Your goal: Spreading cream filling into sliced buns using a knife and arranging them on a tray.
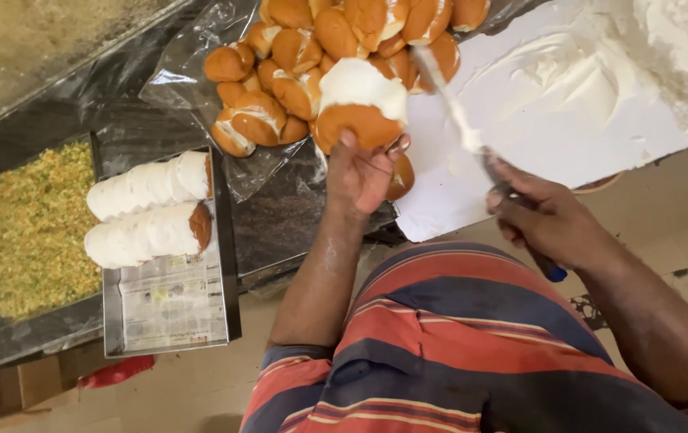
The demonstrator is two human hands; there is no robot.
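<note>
Left hand [364,172] grips cream-topped bun [360,108] above bun pile [296,72]. Right hand [548,220] closed round knife [460,120]. Risk: thick cream sliding off tilted bun onto counter [280,224]; blade near fingers.

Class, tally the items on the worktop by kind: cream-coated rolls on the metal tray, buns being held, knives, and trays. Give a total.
Cream-coated rolls on the newspaper-lined metal tray: 2
Bun held in the left hand, cream on top: 1
Knife held in the right hand: 1
Trays, the second, crumb tray included: 2
Total: 6
</note>
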